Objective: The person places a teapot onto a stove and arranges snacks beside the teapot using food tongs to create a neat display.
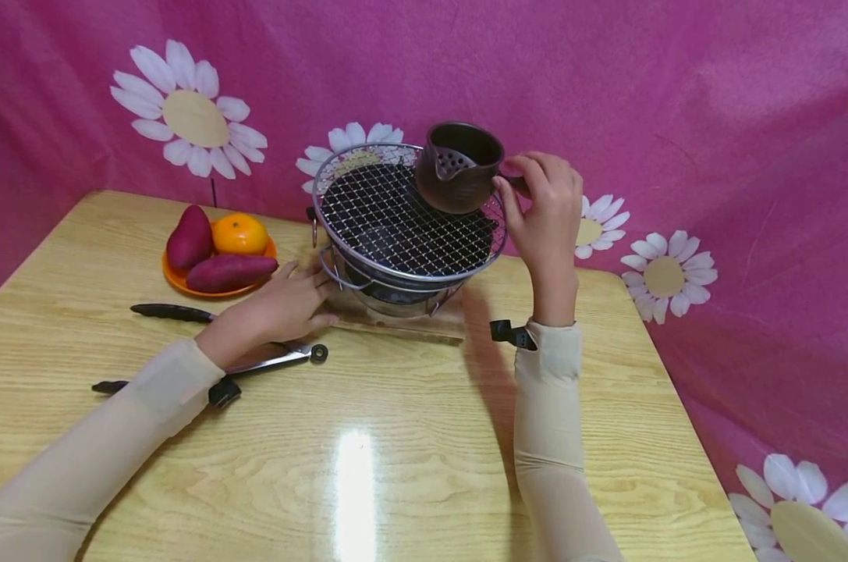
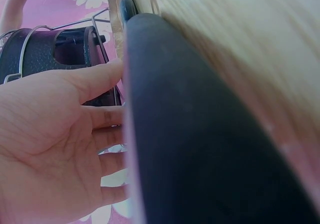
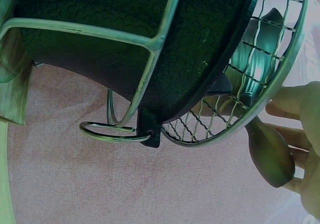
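Observation:
My right hand (image 1: 546,199) grips the side handle (image 3: 272,154) of a dark brown clay pitcher (image 1: 455,187) with a strainer behind its spout. The pitcher is at the right rear of the round wire mesh (image 1: 388,226) on a small black charcoal grill (image 2: 35,52). Whether its base touches the mesh I cannot tell. My left hand (image 1: 283,304) lies low beside the grill's wooden board (image 1: 402,328), fingers extended and holding nothing visible. Its fingertips reach the board's left end, partly hidden. Under the left wrist lie black-handled tongs (image 1: 265,364).
An orange plate (image 1: 216,293) at the back left bears two purple sweet potatoes (image 1: 232,272) and an orange fruit (image 1: 239,234). Behind the wooden table (image 1: 424,460) hangs a pink cloth (image 1: 676,101) with daisies. A metal ring (image 3: 107,132) juts from the grill's side.

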`<state>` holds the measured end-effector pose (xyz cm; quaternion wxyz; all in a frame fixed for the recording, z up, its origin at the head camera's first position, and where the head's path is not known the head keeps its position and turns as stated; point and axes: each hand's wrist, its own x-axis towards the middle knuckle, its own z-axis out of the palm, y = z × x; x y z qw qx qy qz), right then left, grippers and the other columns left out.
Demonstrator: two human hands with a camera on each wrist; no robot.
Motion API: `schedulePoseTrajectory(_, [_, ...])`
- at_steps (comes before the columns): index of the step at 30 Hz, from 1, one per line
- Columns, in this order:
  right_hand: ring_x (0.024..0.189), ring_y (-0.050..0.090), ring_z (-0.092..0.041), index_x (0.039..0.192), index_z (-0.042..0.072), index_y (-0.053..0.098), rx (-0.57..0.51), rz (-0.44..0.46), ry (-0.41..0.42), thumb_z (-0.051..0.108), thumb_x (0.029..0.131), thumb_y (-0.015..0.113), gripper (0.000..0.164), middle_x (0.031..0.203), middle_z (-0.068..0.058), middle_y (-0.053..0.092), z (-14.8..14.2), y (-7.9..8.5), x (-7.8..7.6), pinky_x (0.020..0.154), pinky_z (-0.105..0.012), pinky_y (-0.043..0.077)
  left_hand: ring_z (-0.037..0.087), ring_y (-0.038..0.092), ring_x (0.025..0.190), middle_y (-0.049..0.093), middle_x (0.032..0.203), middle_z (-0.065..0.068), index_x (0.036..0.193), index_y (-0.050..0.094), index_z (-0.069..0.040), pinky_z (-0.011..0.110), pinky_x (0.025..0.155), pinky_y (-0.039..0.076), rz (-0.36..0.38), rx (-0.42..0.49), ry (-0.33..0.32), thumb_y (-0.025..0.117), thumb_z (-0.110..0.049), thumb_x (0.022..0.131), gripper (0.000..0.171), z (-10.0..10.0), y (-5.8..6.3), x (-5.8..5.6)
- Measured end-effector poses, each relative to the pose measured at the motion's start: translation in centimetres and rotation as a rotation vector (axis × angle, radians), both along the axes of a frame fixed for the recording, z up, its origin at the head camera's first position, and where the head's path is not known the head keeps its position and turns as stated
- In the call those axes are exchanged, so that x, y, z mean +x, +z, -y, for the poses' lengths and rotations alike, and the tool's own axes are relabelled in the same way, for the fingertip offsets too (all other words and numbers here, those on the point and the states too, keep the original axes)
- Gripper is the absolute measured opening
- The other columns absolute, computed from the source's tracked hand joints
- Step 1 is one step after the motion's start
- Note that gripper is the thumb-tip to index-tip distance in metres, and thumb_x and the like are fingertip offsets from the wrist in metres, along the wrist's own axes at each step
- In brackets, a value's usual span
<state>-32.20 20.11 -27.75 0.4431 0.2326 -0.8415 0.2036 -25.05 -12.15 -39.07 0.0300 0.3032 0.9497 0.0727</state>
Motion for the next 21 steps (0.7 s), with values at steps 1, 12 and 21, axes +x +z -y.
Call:
schedulePoseTrajectory(1, [0.116, 0.061, -0.033, 0.112, 0.002, 0.074, -0.008, 0.002, 0.0, 0.027, 0.097, 0.071, 0.029, 0.116, -0.016, 0.071, 0.0, 0.0, 0.0, 0.107, -0.048, 0.039, 0.046, 0.029, 0.151, 0.031, 0.162, 0.026, 0.15, 0.046, 0.002, 0.07, 0.119, 0.022, -0.001, 0.0, -0.001, 0.062, -0.035, 0.101, 0.064, 0.0, 0.0, 0.0])
schedulePoseTrajectory(12, [0.129, 0.057, -0.032, 0.123, 0.007, 0.072, -0.024, -0.027, 0.027, 0.031, 0.097, 0.07, 0.035, 0.131, -0.015, 0.067, 0.1, 0.6, 0.3, 0.113, -0.047, 0.036, 0.046, 0.031, 0.15, 0.034, 0.16, 0.028, 0.149, 0.047, 0.003, 0.07, 0.119, 0.023, -0.007, -0.002, 0.008, 0.063, -0.035, 0.1, 0.064, 0.1, 0.2, 0.1])
schedulePoseTrajectory(21, [0.132, 0.056, -0.031, 0.127, 0.01, 0.071, -0.07, -0.06, 0.06, 0.033, 0.096, 0.07, 0.038, 0.135, -0.014, 0.066, -0.8, 1.5, 1.1, 0.117, -0.045, 0.035, 0.046, 0.031, 0.15, 0.034, 0.16, 0.028, 0.148, 0.048, 0.003, 0.07, 0.119, 0.022, -0.003, 0.0, 0.0, 0.062, -0.034, 0.101, 0.062, 0.0, 0.3, 0.2])
